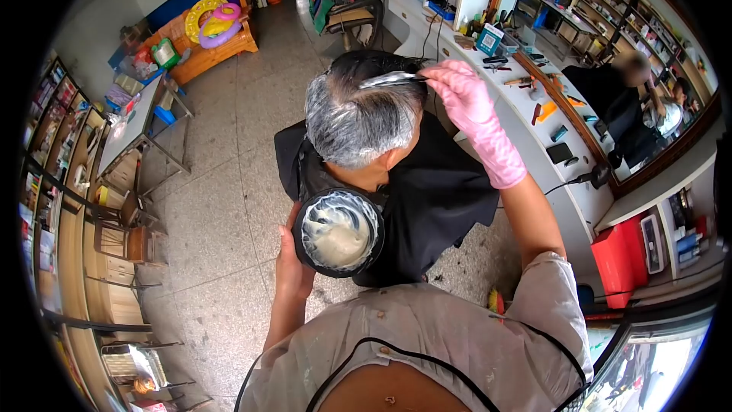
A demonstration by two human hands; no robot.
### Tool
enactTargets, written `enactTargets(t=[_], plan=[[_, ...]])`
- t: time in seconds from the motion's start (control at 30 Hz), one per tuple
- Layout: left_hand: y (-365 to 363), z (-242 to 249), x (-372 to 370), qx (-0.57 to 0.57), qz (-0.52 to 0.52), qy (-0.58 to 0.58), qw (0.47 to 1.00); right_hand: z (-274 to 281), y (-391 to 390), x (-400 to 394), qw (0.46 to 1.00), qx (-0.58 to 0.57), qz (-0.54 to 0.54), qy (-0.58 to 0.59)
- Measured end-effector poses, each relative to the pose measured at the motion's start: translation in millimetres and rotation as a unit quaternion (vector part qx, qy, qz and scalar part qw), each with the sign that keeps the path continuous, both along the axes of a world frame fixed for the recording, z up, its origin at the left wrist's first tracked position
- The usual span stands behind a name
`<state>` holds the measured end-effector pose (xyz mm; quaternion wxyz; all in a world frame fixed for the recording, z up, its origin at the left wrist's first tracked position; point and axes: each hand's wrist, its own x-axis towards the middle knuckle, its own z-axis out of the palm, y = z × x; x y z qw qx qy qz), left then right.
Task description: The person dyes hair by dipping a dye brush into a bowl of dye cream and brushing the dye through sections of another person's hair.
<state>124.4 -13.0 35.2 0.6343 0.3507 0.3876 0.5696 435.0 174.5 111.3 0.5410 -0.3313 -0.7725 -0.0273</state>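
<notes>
My right hand (467, 98), in a pink glove, grips the handle of a tint brush (390, 78). The brush's pale, cream-coated end lies against the top of a seated person's head (358, 118), by a parting in the grey and dark hair. My bare left hand (292, 263) holds a black bowl (376, 254) from its left side, thumb up along the wall. Inside the bowl is thick whitish cream (335, 235), smeared up the sides. A black cape (438, 198) covers the seated person's shoulders and body.
A counter (526, 126) with combs, clippers and cords runs along the right, below a large mirror (640, 69). At the left stand a table (137, 123), chairs and shelves (65, 130). A wooden bench (206, 53) with swim rings and a salon chair (354, 19) are farther back.
</notes>
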Motion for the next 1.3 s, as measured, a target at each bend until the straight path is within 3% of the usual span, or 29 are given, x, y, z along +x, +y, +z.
enactTargets(t=[0.13,0.27,0.3,0.37,0.4,0.47,0.53,0.57,0.73,0.8,0.83,0.87,0.93,1.0,1.07,1.17,1.2,1.23,1.27,1.3], plan=[[-2,-1,1,-0.001,0.009,0.004,1.0,-2,42,-15,0.998,-0.018,0.058,0.032],[-2,-3,2,-0.004,0.017,0.007,1.0,6,67,-26,1.0,0.012,-0.001,0.029],[-2,-4,3,-0.006,0.019,0.004,1.0,9,72,-24,0.977,-0.095,0.113,0.156],[-2,-3,4,-0.008,0.022,0.0,1.0,15,78,-12,0.97,-0.066,0.072,0.223],[-3,-3,5,-0.009,0.025,0.003,1.0,26,59,-4,0.989,0.009,-0.077,0.13],[-3,-2,6,-0.009,0.028,0.005,1.0,23,42,9,0.985,-0.015,-0.065,0.159],[-2,-3,5,-0.02,0.026,0.0,0.999,5,30,19,0.993,-0.041,0.015,0.109],[-1,-4,5,-0.02,0.025,-0.001,0.999,-12,30,18,0.986,-0.036,0.067,0.149],[0,-1,6,-0.02,0.028,-0.022,0.999,-34,14,6,0.992,-0.03,0.079,0.097],[1,-1,9,-0.021,0.028,-0.02,0.999,-42,10,0,0.961,-0.133,0.146,0.194],[2,-1,9,-0.021,0.03,-0.02,0.999,-47,3,1,0.986,-0.076,0.093,0.112],[2,-1,8,-0.022,0.029,-0.021,0.999,-56,-1,1,0.957,-0.153,0.173,0.176],[2,-2,8,-0.026,0.028,-0.015,0.999,-54,-27,-4,0.981,-0.122,0.109,0.101],[3,0,8,-0.027,0.026,-0.017,0.999,-62,-41,-8,0.874,-0.297,0.251,0.292],[3,0,8,-0.026,0.026,-0.018,0.999,-61,-54,-9,0.698,-0.417,0.351,0.464],[2,0,6,-0.028,0.027,-0.031,0.999,-55,-52,-2,0.655,-0.381,0.387,0.525],[2,0,6,-0.031,0.026,-0.035,0.999,-49,-45,1,0.676,-0.35,0.346,0.548],[2,-1,6,-0.034,0.025,-0.039,0.998,-44,-39,3,0.86,-0.244,0.203,0.399],[1,-2,4,-0.035,0.024,-0.038,0.998,-39,-33,4,0.969,-0.117,0.043,0.215],[2,-4,2,-0.03,0.011,-0.03,0.999,-42,-23,6,0.972,-0.122,0.02,0.201]])
